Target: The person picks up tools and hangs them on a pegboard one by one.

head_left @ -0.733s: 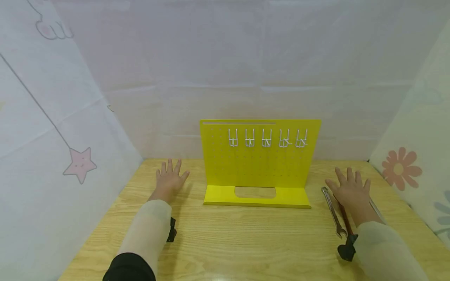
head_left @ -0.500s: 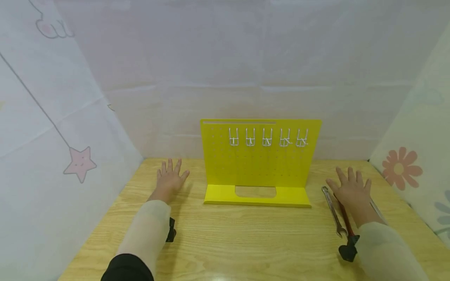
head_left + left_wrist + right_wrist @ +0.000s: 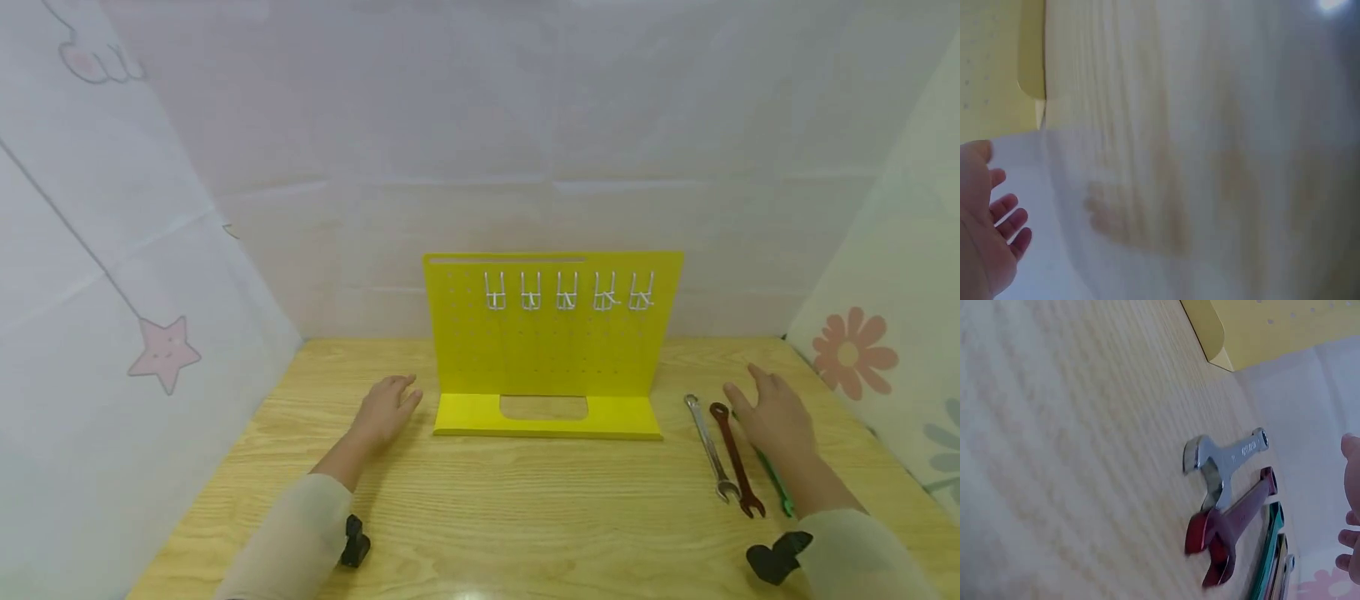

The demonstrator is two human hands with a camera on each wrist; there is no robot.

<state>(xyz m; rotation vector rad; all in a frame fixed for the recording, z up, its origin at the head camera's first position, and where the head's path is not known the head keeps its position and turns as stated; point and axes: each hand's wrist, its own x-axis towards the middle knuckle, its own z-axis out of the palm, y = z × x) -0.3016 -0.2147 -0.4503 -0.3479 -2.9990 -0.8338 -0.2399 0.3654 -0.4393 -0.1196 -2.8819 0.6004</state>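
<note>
My left hand (image 3: 382, 412) is held beside the left end of a yellow pegboard (image 3: 547, 358), with nothing in it. In the left wrist view the fingers of my left hand (image 3: 990, 231) are loosely bent and separate. My right hand (image 3: 780, 422) hovers over the wrenches at the right, its thumb apart from the fingers and nothing gripped. A silver combination wrench (image 3: 708, 446), a red wrench (image 3: 735, 458) and a green wrench (image 3: 776, 483) lie side by side on the table. The right wrist view shows further wrenches (image 3: 1279, 575) past the green one; my right hand hides them in the head view.
Several white wire hooks (image 3: 567, 292) hang in a row near the pegboard's top. The board's foot (image 3: 472, 412) has a cut-out and rests on the wooden table (image 3: 525, 508). Pale printed cloth (image 3: 480, 150) stands behind and on both sides.
Both hands were spread flat, palms down; now they have turned on their sides with fingers closer together. The left hand moved right. The right hand shifted right, uncovering the red and green wrenches.
</note>
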